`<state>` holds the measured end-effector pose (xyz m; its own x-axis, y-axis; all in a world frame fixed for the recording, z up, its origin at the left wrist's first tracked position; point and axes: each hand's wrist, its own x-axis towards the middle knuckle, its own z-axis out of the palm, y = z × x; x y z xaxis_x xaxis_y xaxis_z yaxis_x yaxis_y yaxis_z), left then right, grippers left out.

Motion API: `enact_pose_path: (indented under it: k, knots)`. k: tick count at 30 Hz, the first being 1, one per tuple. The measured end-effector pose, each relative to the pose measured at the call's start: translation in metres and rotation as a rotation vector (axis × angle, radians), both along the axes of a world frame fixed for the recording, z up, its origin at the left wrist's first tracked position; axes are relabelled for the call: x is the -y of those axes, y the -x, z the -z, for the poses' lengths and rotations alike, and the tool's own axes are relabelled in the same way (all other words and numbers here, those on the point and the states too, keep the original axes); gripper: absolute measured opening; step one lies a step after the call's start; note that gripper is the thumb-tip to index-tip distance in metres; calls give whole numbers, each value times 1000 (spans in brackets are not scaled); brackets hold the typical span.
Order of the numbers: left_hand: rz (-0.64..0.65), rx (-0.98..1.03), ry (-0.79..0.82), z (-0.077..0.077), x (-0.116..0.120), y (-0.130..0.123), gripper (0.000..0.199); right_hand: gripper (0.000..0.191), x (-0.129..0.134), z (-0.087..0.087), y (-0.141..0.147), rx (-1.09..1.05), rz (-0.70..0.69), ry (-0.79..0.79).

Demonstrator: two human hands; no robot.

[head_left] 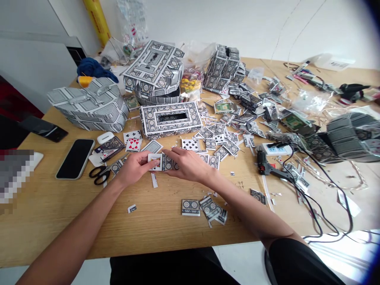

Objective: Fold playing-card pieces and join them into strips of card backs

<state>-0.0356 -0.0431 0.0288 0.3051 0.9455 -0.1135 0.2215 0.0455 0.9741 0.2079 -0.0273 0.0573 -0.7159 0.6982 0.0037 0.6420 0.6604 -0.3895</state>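
Note:
A strip of folded playing cards (168, 163) with grey patterned backs lies between my two hands near the middle of the table. My left hand (135, 165) pinches its left end, the thumb pressing on a white-faced card piece (154, 162). Over the strip's middle, my right hand (186, 162) has its fingers bent onto the cards; its fingertips are partly hidden. A loose playing card (152, 146), face down, lies just beyond my hands. Close by are a red hearts card (133, 145) and a black-suited card (190, 145). Folded card pieces (190, 207) rest nearer my body.
Behind stand a card-built tissue box (171, 118), a lidded card box (154, 67) and a card-covered basket (92, 105). Scissors (99, 175) and a phone (75, 159) lie left. At right are a glue gun (271, 166), a power strip (277, 149) and looping black cables (314, 206).

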Motion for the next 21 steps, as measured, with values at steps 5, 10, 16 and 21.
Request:
enact_pose_path:
  k: [5,10,16,21]
  knots:
    - [20,24,60,0,-2,6,42,63,-2,1,-3,14,2,-8]
    - [16,33,60,1,0,3,45,57,-1,2,-4,-6,-10,-15]
    - [36,11,55,1,2,-2,45,54,1,1,-1,22,-5,-1]
    - [43,15,37,6,2,-3,43,54,2,1,1,25,7,5]
